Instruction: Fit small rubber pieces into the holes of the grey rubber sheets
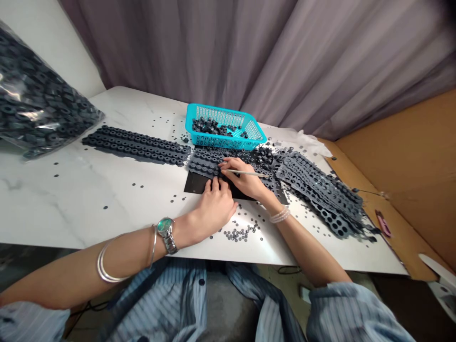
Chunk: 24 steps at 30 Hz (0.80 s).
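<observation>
My left hand (pixel 216 209) lies with its fingers stretched out, their tips at the near edge of a dark grey moulded strip (pixel 204 164) with rows of ring-shaped parts. Beneath that strip is a black mat (pixel 195 183). In my right hand (pixel 247 183) is a thin, pale stick-like tool (pixel 249 173), its rear end pointing right. The tool's tip is hidden at my fingers, just over the strip. A second moulded strip (pixel 138 146) lies to the left, nearly end to end with the first. Small dark discs (pixel 238 232) are scattered near my wrists.
A turquoise basket (pixel 228 142) with small black parts stands behind my hands. At the far left is a clear bag (pixel 39 104) full of dark rings. Several moulded sheets (pixel 320 190) are piled at right, near a pink-handled tool (pixel 383 223) and a cardboard panel (pixel 402 152).
</observation>
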Available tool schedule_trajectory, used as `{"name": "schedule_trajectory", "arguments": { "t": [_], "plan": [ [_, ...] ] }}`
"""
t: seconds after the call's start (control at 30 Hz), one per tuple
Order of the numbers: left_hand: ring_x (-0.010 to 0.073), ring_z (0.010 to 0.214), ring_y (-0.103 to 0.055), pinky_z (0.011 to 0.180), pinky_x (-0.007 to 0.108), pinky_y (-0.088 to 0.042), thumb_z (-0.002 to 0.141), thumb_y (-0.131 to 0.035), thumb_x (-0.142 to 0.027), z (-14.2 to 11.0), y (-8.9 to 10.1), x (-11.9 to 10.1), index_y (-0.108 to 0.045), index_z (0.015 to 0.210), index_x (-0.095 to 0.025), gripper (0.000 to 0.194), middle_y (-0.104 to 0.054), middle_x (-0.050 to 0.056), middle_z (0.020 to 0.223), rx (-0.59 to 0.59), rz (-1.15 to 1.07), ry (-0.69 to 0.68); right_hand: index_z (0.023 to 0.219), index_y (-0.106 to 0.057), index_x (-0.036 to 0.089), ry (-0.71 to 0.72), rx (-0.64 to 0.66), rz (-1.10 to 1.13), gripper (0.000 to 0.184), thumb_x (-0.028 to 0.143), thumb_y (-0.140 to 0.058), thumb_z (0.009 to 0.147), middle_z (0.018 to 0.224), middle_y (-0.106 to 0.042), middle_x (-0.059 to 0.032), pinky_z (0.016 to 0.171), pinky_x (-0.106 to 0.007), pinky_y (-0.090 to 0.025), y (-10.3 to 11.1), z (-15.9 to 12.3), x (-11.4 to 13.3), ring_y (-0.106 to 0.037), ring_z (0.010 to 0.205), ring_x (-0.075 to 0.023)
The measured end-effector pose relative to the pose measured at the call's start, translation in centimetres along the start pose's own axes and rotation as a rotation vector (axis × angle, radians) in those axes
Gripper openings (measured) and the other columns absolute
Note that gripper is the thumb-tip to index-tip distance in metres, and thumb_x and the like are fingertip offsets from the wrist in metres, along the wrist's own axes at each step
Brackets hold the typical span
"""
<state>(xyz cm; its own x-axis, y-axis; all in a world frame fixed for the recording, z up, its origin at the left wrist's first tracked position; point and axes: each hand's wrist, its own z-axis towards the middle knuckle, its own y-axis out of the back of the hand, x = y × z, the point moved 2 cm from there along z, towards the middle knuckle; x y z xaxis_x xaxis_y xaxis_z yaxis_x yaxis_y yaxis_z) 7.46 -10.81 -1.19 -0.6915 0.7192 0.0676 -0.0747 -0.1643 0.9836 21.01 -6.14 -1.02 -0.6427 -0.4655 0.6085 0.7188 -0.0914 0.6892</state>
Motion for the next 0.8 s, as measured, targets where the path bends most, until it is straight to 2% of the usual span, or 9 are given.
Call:
{"name": "schedule_trajectory", "arguments": {
  "t": [0.23, 0.37, 0.47, 0.57, 0.73, 0.8],
  "plan": [
    [0.0379, 0.121, -0.053, 0.099, 0.046, -0.042, 0.094, -0.047, -0.037, 0.0, -0.2, 0.0, -0.061, 0.123, 0.004, 0.052, -0.059, 0.028, 0.125, -0.026, 0.001, 0.006, 0.091, -0.062, 0.023, 0.078, 0.047, -0.15, 0.012, 0.027, -0.051, 0.094, 0.109, -0.069, -0.0084, 0.098, -0.042, -0.048, -0.3, 0.2, -0.6, -0.056, 0.12, -0.0226],
    [0.0389, 0.119, -0.053, 0.099, 0.047, -0.041, 0.095, -0.045, -0.037, 0.1, 0.1, 0.0, -0.06, 0.121, 0.006, 0.053, -0.06, 0.029, 0.122, 0.003, -0.013, -0.007, 0.098, -0.06, 0.022, 0.148, 0.1, -0.301, 0.017, 0.027, -0.044, 0.097, 0.112, -0.066, -0.0099, 0.097, -0.042, -0.046, -0.9, 0.5, -0.9, -0.052, 0.123, -0.0243],
    [0.0399, 0.12, -0.052, 0.099, 0.047, -0.04, 0.096, -0.043, -0.037, 0.0, 0.4, 0.0, -0.06, 0.122, 0.007, 0.053, -0.058, 0.031, 0.125, 0.035, -0.01, -0.018, 0.1, -0.058, 0.021, 0.194, 0.077, -0.364, 0.02, 0.026, -0.039, 0.099, 0.108, -0.066, -0.0103, 0.097, -0.041, -0.045, -1.2, 0.7, -1.0, -0.05, 0.125, -0.0247],
    [0.0396, 0.123, -0.051, 0.1, 0.047, -0.04, 0.098, -0.041, -0.036, -0.1, 0.4, 0.0, -0.06, 0.122, 0.007, 0.053, -0.057, 0.031, 0.127, 0.06, -0.001, -0.049, 0.097, -0.058, 0.023, 0.191, 0.012, -0.426, 0.021, 0.024, -0.037, 0.099, 0.108, -0.065, -0.0095, 0.096, -0.042, -0.044, -0.4, 1.1, -1.3, -0.049, 0.124, -0.0247],
    [0.0397, 0.128, -0.047, 0.101, 0.044, -0.04, 0.098, -0.042, -0.035, -0.1, 0.0, 0.1, -0.049, 0.132, 0.011, 0.058, -0.054, 0.033, 0.131, 0.039, 0.009, -0.063, 0.094, -0.058, 0.024, 0.004, -0.323, -0.449, 0.016, 0.024, -0.043, 0.095, 0.109, -0.064, -0.0113, 0.096, -0.046, -0.045, 3.4, 0.9, -3.9, -0.053, 0.118, -0.0272],
    [0.0397, 0.128, -0.046, 0.102, 0.044, -0.04, 0.097, -0.042, -0.036, -0.1, -0.2, 0.1, -0.048, 0.133, 0.012, 0.059, -0.053, 0.033, 0.132, 0.024, 0.007, -0.068, 0.088, -0.059, 0.023, -0.068, -0.392, -0.416, 0.013, 0.024, -0.046, 0.092, 0.103, -0.066, -0.0121, 0.094, -0.048, -0.046, 4.5, 0.5, -4.9, -0.056, 0.112, -0.0285]
  ]
}}
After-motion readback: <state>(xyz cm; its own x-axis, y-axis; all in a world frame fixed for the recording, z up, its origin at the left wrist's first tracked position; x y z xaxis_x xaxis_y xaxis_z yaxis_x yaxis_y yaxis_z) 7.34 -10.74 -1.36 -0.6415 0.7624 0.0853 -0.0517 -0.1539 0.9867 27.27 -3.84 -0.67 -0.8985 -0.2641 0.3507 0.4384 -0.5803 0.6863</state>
